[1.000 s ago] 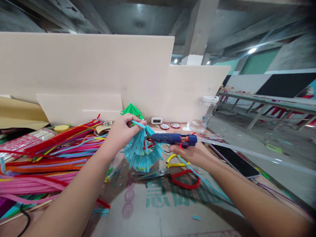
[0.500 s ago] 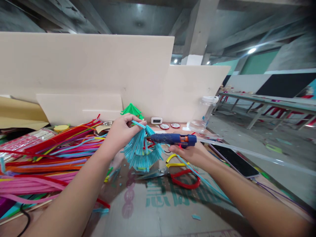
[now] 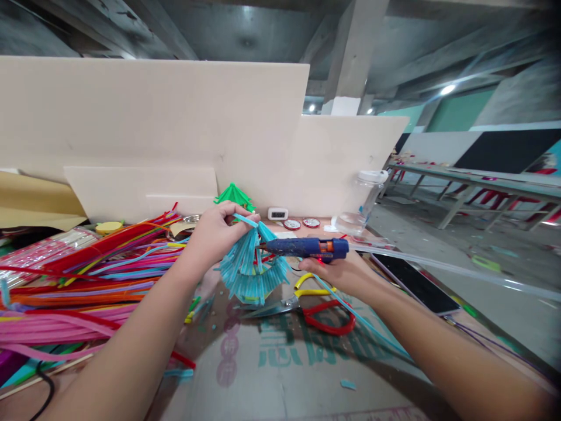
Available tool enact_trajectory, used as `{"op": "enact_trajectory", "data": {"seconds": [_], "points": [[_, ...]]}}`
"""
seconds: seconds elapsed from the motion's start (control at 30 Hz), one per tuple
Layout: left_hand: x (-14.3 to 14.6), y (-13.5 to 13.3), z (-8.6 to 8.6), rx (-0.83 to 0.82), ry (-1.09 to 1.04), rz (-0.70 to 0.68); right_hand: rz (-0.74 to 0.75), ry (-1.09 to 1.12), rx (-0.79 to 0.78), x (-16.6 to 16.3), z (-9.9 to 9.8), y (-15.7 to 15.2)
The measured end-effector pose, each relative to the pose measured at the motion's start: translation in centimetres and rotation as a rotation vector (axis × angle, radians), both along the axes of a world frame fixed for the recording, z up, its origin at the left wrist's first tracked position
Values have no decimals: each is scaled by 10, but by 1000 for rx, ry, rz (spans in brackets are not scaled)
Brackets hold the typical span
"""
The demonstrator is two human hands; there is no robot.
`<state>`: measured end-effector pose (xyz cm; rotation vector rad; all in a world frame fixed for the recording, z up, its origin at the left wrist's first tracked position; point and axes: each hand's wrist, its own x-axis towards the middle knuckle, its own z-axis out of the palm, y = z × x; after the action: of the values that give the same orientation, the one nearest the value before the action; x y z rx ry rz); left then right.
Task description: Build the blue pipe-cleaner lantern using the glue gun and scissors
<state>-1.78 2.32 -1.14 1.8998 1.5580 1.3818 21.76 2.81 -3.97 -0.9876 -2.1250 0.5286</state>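
The person's left hand point(image 3: 221, 233), right hand point(image 3: 344, 273) and both forearms point(image 3: 149, 321) are bare.

Large green characters point(image 3: 280, 351) stand on the cardboard sheet point(image 3: 258, 392), but I cannot read them surely. Marks on the glue gun point(image 3: 298, 247) and digital clock point(image 3: 277, 214) are too small.

The glue gun point(image 3: 302, 248) has a smooth blue plastic body with a slight sheen. Left of the gun, the blue craft piece point(image 3: 246, 282) looks fuzzy and matt; below it, the scissors point(image 3: 291, 304) pair shiny metal blades point(image 3: 274, 309) with glossy, plastic-looking handles point(image 3: 336, 331).
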Motion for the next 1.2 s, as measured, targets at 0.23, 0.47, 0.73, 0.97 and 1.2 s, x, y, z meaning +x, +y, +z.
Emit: {"op": "enact_trajectory", "data": {"seconds": [0.23, 0.47, 0.73, 0.97, 1.2], "points": [[-1, 0, -2, 18, -35, -38, 33, -63, -12, 3, 4, -4], [0, -1, 0, 13, -13, -15, -4, -138, -55, 4, 2, -10], [-2, 1, -1, 8, -44, -39, -20, -243, -38, 7, 1, -11], [-3, 2, -2, 25, -37, -36, 36, -240, -4, 4, 6, -16], [-1, 1, -2, 20, -48, -38, 66, -246, -53, 2, 7, -18]]}}
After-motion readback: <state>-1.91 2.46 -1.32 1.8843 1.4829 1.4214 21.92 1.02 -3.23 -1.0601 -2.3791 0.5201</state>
